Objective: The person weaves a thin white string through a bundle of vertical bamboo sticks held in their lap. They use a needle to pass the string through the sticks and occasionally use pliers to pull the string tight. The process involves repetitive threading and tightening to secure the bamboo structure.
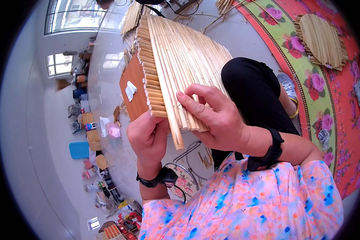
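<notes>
A stiff mat of pale reed stalks (188,48) lies tilted before me, with a second layer of short stalk ends showing along its left edge. One thicker stalk (163,74) runs along that edge and sticks out past the near end. My left hand (149,138) is closed in a pinch at the mat's near left corner; what lies between its fingertips is partly hidden. From the right, my right hand (222,118) grips the near edge, its index finger stretched over the stalks and its thumb side underneath.
A brown board (134,90) with a crumpled white tissue (131,91) is left of the mat. A round reed piece (323,41) lies on the red and green flowered rug (322,96) at right. Household goods and a blue tub (79,150) line the left wall.
</notes>
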`<state>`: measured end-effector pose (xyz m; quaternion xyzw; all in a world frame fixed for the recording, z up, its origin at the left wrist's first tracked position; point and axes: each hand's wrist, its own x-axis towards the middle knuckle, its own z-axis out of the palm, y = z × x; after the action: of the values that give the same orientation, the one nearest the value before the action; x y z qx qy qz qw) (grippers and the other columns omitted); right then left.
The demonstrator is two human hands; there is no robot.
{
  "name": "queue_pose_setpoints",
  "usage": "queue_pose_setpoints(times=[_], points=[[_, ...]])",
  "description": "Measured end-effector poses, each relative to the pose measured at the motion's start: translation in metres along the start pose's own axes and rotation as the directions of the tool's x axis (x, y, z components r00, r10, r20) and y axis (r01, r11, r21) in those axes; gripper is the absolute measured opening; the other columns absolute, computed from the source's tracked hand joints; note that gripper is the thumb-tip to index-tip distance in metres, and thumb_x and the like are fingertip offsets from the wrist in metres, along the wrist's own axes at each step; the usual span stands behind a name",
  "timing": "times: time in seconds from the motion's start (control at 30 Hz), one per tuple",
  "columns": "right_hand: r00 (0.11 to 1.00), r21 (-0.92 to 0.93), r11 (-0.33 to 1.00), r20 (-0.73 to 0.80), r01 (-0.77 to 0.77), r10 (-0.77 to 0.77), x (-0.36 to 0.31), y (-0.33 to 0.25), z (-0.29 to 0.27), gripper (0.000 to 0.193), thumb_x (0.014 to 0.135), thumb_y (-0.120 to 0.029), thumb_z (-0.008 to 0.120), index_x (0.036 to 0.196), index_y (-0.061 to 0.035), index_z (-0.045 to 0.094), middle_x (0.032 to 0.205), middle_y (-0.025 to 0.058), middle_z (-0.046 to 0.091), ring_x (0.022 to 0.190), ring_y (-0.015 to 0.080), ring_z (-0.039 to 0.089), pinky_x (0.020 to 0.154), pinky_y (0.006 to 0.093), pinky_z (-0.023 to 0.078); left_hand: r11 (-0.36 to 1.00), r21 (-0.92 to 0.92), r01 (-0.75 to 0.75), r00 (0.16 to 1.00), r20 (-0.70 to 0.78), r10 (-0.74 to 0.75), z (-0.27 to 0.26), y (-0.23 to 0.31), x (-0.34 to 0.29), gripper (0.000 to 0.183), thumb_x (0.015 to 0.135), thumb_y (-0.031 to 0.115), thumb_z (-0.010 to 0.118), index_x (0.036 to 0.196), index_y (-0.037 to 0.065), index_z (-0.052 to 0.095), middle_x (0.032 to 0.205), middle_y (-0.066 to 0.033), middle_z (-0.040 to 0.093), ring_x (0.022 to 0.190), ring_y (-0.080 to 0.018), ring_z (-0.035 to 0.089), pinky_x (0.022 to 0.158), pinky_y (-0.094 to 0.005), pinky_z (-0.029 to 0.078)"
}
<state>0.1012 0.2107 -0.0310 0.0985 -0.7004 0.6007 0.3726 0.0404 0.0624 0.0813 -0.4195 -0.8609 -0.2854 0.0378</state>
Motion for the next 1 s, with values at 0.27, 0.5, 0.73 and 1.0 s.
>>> queue_pose_setpoints(times=[0.27,0.5,0.73,1.0], points=[[1.000,-0.054,0.998,-0.003,0.015,-0.015,0.000,-0.003,0.002,0.060,0.071,-0.003,0.071,0.130,-0.0006,0.058,0.117,0.0139,0.055,0.091,0.0263,0.059,0.075,0.0337,0.053,0.997,0.075,0.012,0.999,0.038,-0.014,-0.004,0.003,-0.004,0.011,0.087,0.000,0.065,0.097,-0.003,0.067,0.081,-0.0126,0.068,0.064,-0.0196,0.065,0.057,-0.0266,0.049],[0.996,-0.296,0.952,-0.016,0.084,-0.093,0.004,-0.008,-0.001,0.058,0.066,-0.011,0.072,0.122,0.0021,0.060,0.108,0.0139,0.062,0.085,0.0295,0.061,0.074,0.0364,0.053,0.982,0.113,-0.154,0.974,0.183,0.132,-0.015,-0.006,0.018,0.011,0.081,0.004,0.070,0.091,0.001,0.067,0.075,-0.0107,0.064,0.062,-0.0269,0.062,0.055,-0.0334,0.048],[0.992,-0.438,0.891,0.029,0.121,-0.120,0.005,-0.019,0.002,0.054,0.067,-0.007,0.071,0.120,0.0033,0.062,0.108,0.0152,0.065,0.087,0.0279,0.066,0.072,0.0336,0.057,0.821,0.110,-0.560,0.811,0.275,0.516,-0.018,-0.040,0.033,0.015,0.067,0.010,0.074,0.074,0.008,0.062,0.063,-0.0025,0.055,0.053,-0.0209,0.054,0.048,-0.0320,0.040],[0.985,-0.540,0.829,-0.002,0.142,-0.170,0.008,-0.016,-0.001,0.048,0.070,-0.001,0.072,0.116,0.0068,0.063,0.107,0.0193,0.067,0.090,0.0322,0.068,0.078,0.0364,0.057,0.792,0.034,-0.610,0.759,0.312,0.571,-0.031,-0.060,0.021,0.028,0.062,0.006,0.072,0.060,0.009,0.044,0.056,-0.0027,0.045,0.048,-0.0211,0.048,0.044,-0.0324,0.038]])
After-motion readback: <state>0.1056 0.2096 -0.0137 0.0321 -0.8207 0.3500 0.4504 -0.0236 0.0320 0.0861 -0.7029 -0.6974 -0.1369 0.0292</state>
